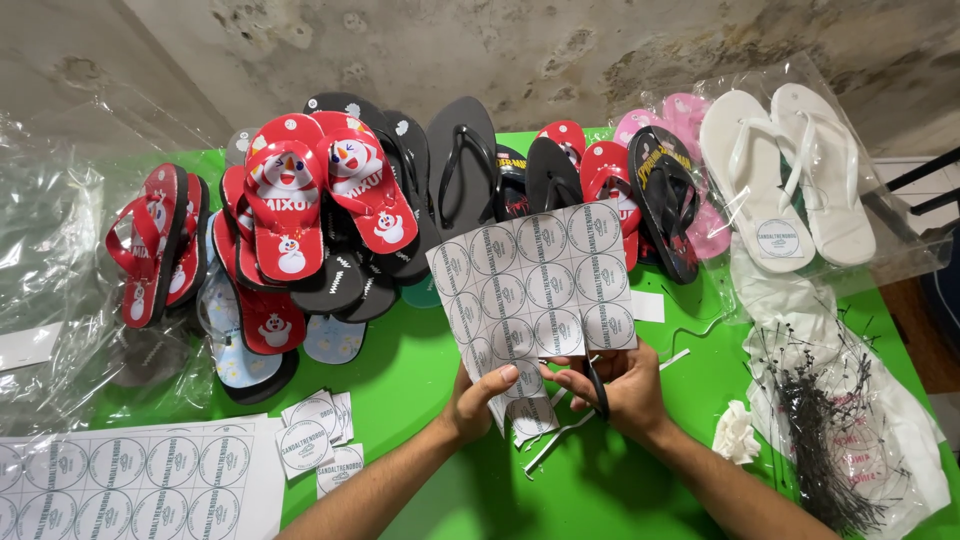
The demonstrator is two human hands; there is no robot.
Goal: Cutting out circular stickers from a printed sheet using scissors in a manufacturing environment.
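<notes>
Over the green surface, a label sheet stands upright, its long axis running up and away from both hands, the left hand with fingers pinched on its lower edge, the right hand nearer the cut, fingers closed through scissors whose blades are mostly hidden.

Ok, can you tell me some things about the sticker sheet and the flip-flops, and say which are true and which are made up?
1. The left hand holds a sheet of round labels. True.
2. The right hand holds a pencil. False: it holds black-handled scissors.
3. The table is blue. False: it is green.
4. White flip-flops lie in a clear bag at the far right. True.
5. Cut labels lie piled near the left forearm. True.
</notes>
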